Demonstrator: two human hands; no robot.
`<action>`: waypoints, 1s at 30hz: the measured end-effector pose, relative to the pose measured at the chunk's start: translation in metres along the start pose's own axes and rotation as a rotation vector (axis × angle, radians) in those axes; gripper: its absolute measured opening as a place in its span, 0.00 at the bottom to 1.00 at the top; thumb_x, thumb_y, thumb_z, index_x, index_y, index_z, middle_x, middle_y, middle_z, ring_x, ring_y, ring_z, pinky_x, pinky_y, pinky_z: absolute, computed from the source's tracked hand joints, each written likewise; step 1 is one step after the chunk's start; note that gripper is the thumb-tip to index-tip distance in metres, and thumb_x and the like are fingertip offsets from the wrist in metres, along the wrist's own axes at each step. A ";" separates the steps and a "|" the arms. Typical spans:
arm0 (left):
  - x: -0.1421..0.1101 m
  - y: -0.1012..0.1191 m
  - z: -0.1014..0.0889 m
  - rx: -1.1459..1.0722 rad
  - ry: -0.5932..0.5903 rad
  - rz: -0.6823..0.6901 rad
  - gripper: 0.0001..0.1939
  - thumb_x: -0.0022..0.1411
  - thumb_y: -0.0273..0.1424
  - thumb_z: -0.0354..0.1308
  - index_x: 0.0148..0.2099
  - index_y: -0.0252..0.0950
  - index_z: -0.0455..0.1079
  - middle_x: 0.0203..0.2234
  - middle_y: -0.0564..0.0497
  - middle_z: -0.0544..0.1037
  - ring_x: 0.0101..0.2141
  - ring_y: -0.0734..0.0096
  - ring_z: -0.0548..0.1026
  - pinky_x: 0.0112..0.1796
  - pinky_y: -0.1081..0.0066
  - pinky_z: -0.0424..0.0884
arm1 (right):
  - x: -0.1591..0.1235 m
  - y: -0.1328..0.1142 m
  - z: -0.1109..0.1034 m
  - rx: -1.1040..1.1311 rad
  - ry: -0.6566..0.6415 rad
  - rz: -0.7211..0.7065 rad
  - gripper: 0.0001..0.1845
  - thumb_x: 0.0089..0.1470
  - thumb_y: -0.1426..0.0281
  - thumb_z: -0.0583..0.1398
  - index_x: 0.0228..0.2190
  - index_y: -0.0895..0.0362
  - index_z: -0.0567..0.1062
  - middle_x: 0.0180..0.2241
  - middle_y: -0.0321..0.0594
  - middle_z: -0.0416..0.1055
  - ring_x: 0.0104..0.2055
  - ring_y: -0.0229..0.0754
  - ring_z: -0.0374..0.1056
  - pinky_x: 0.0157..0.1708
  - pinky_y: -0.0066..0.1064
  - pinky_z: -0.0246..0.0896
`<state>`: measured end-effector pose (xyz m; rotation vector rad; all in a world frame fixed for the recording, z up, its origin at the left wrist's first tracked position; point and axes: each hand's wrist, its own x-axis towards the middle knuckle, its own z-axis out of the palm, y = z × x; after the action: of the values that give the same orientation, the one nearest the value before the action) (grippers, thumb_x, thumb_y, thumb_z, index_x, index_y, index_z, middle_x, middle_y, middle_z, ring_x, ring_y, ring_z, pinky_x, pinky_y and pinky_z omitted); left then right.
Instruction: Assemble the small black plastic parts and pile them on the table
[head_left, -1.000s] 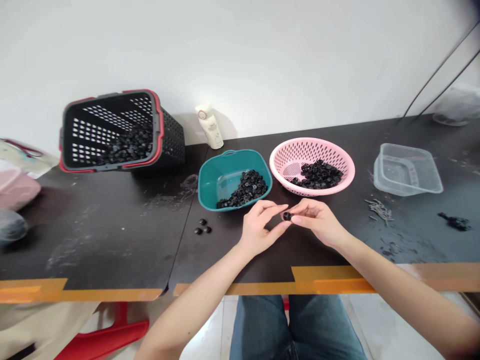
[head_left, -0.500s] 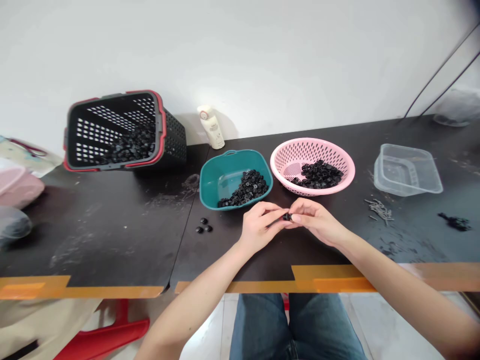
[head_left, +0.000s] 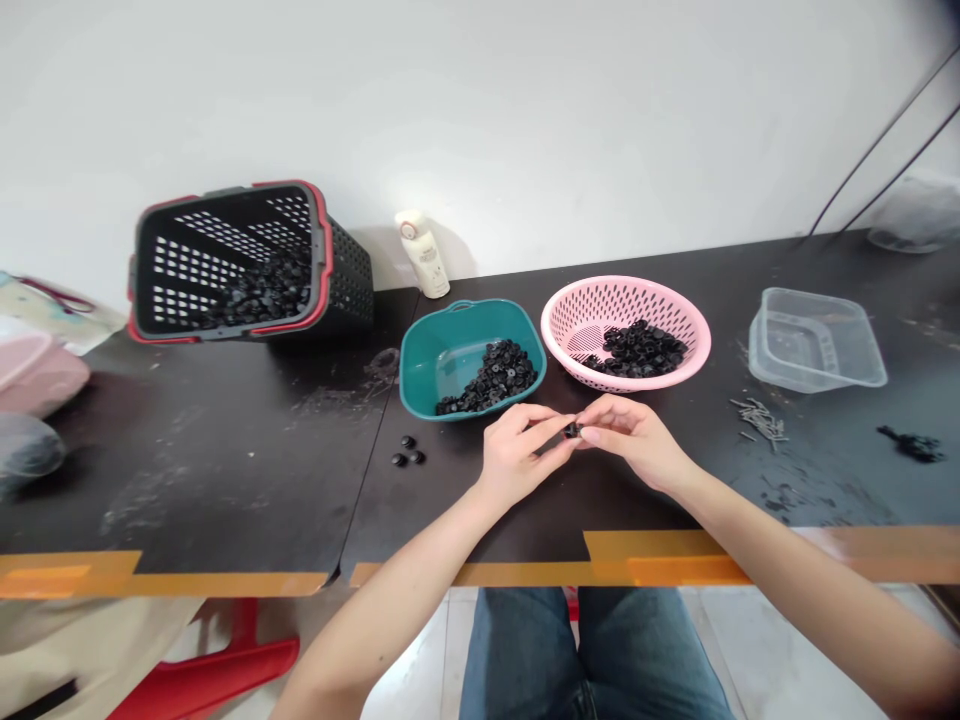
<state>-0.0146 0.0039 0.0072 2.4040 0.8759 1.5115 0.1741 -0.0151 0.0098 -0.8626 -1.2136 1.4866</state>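
Between the fingertips of both hands is a small black plastic part, mostly covered by the fingers. My left hand is closed on it from the left, and my right hand pinches it from the right. Just behind the hands stand a teal basin with a heap of small round black parts and a pink colander with black pieces. Left of my left hand, 3 black round parts sit on the dark table.
A dark basket with red trim holds more black parts at the left back. Beside it stands a cream bottle. To the right are a clear plastic tub, a pile of thin metal pins and a black clump.
Both hands stay almost in place, still gripping the small black part. The part has shifted or turned slightly between the fingertips. Nothing else has visibly moved.
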 end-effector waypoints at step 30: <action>-0.001 -0.001 -0.001 -0.020 -0.002 -0.015 0.13 0.58 0.33 0.63 0.47 0.40 0.75 0.34 0.49 0.78 0.33 0.71 0.76 0.35 0.71 0.74 | 0.000 -0.002 0.002 0.031 0.044 0.083 0.09 0.45 0.67 0.68 0.30 0.55 0.75 0.30 0.36 0.76 0.32 0.40 0.74 0.39 0.37 0.73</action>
<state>-0.0158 0.0040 0.0066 2.3790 0.8722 1.5050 0.1725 -0.0156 0.0126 -0.9299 -1.1322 1.5407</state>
